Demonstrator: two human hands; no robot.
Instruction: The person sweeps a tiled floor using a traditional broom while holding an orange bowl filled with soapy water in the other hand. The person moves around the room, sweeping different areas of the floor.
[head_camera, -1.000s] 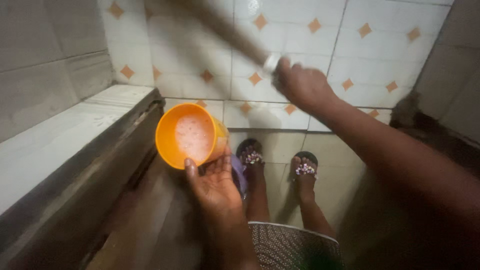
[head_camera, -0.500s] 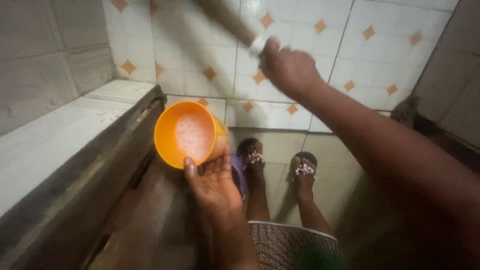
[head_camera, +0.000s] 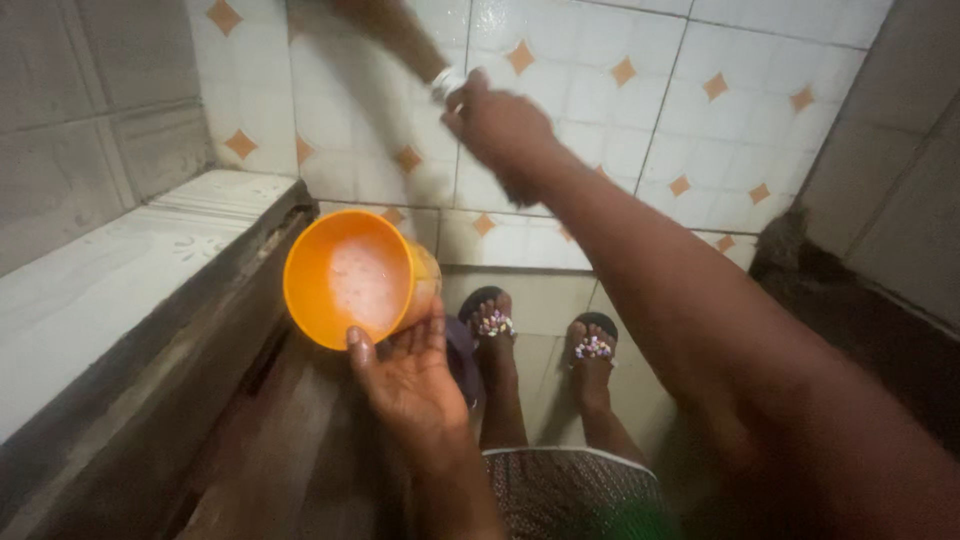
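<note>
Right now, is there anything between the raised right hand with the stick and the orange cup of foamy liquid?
Nothing visible. The right hand grips the stick up against the tiled wall; the orange cup, held by the left hand, sits lower left with open air between.

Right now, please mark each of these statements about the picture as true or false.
1. The left hand holds an orange cup. True.
2. The cup is empty. False: it holds pale foamy liquid.
3. The right hand grips a brown handle with a metal ring. True.
4. The feet are bare. False: they wear beaded sandals.
5. The wall tiles are plain blue. False: white with orange diamonds.
</note>
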